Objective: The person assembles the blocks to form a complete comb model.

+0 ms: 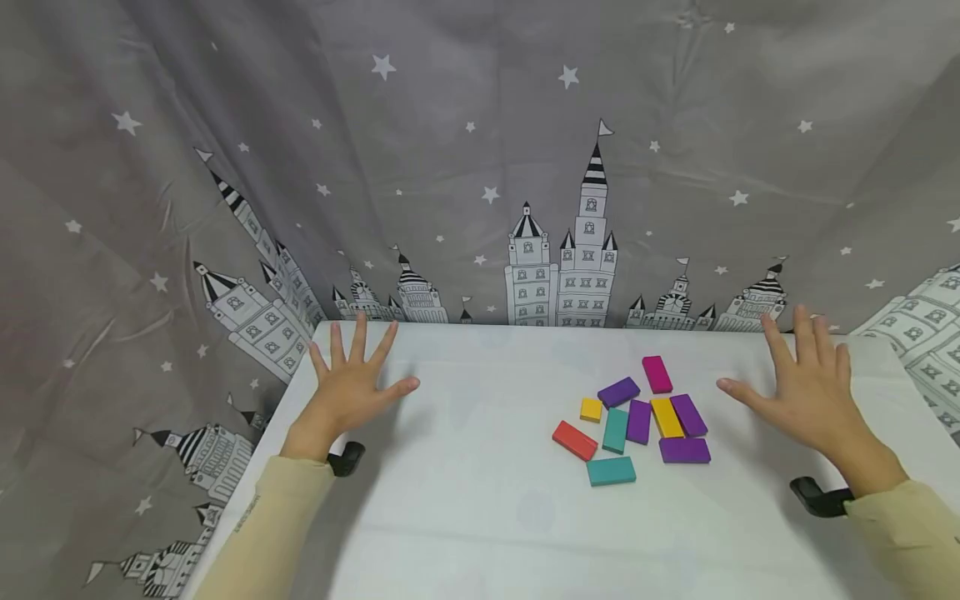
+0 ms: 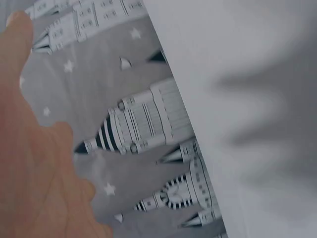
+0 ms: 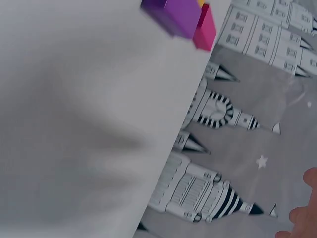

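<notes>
My left hand (image 1: pixel 351 390) is spread over the left part of the white table, fingers straight and nothing held. On the right side my right hand (image 1: pixel 813 400) also has its fingers spread and holds nothing. Between them, nearer the right hand, lies a loose group of coloured blocks. In it are a magenta block (image 1: pixel 657 375), a red block (image 1: pixel 575 440), a small yellow block (image 1: pixel 591 409), a longer yellow block (image 1: pixel 667 417), two teal blocks (image 1: pixel 611 471) and several purple blocks (image 1: pixel 685 451). The right wrist view catches a purple block (image 3: pixel 176 17) and the magenta block (image 3: pixel 205 29) at its top.
The white table (image 1: pixel 465 517) ends at a grey curtain (image 1: pixel 450 167) printed with castles and stars, which hangs behind it and down the left side. Dark straps or mounts (image 1: pixel 347 459) sit at both wrists.
</notes>
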{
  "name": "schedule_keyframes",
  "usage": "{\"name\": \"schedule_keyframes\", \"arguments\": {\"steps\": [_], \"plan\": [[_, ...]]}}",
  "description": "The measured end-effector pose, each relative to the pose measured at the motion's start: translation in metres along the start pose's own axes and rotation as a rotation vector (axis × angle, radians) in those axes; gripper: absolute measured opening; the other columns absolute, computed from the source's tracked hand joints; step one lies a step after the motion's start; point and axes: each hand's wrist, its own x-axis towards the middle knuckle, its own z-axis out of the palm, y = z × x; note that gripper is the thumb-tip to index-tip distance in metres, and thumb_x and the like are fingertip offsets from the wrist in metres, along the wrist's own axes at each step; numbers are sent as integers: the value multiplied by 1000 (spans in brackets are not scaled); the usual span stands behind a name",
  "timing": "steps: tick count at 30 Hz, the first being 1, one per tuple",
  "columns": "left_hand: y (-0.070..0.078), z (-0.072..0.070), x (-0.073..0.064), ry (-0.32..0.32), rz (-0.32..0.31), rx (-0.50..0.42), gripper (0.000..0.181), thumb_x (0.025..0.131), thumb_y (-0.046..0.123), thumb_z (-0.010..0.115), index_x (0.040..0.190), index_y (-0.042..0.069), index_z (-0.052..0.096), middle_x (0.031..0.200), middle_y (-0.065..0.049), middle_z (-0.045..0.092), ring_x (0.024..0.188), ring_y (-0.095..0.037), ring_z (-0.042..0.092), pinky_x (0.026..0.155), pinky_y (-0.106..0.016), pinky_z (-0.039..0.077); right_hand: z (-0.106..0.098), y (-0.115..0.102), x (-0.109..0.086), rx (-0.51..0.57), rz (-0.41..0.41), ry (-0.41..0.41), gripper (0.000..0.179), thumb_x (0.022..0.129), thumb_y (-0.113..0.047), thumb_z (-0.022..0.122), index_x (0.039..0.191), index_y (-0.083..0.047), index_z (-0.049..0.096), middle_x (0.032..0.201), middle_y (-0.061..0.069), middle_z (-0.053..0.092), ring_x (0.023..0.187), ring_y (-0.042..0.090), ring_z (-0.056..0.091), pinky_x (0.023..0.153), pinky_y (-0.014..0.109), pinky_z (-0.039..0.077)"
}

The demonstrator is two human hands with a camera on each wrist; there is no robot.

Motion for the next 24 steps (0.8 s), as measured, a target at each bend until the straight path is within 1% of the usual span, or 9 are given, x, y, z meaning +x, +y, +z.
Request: {"name": "schedule_keyframes", "arguments": {"steps": [3, 7, 12, 15, 19, 24], "plan": [[13, 6, -1, -17, 4, -18, 95, 91, 76, 44, 164, 25, 8, 165, -18, -18, 143, -50, -27, 105, -76, -21, 6, -7, 2, 18, -10, -1, 109, 87, -62, 65, 161, -5, 9, 163, 29, -13, 149, 50, -15, 112, 73, -13], [32, 14, 0, -26, 23, -46, 94, 92, 75, 46, 164, 26, 8, 166, -16, -16, 145, -49, -25, 107, -75, -20, 15, -18, 4, 45, -28, 5, 107, 86, -58, 67, 161, -4, 12, 163, 31, -5, 149, 51, -9, 112, 74, -9], [54, 28, 2, -28, 46, -83, 93, 93, 74, 45, 163, 27, 6, 167, -15, -13, 147, -47, -23, 109, -74, -18, 28, -33, 6, 82, -53, -3, 105, 87, -58, 65, 161, -4, 14, 163, 32, 2, 149, 52, -2, 113, 74, -5], [68, 36, 2, -32, 55, -107, 92, 94, 72, 46, 163, 27, 6, 167, -16, -9, 148, -46, -21, 110, -73, -17, 35, -42, 7, 103, -53, -17, 103, 88, -59, 63, 161, -5, 15, 162, 32, 4, 149, 53, -1, 113, 75, -2], [87, 45, 4, -44, 65, -161, 90, 95, 68, 47, 163, 26, 7, 168, -17, -4, 149, -45, -17, 112, -71, -15, 43, -53, 9, 132, -39, -38, 101, 89, -57, 63, 160, -3, 17, 163, 32, 5, 149, 53, 1, 112, 76, 3], [115, 57, 5, -69, 81, -210, 89, 96, 69, 45, 163, 25, 6, 168, -16, -1, 151, -42, -13, 115, -68, -13, 51, -68, 15, 169, -38, -69, 98, 90, -52, 66, 159, -1, 19, 161, 33, 9, 147, 55, 7, 110, 78, 11]]}}
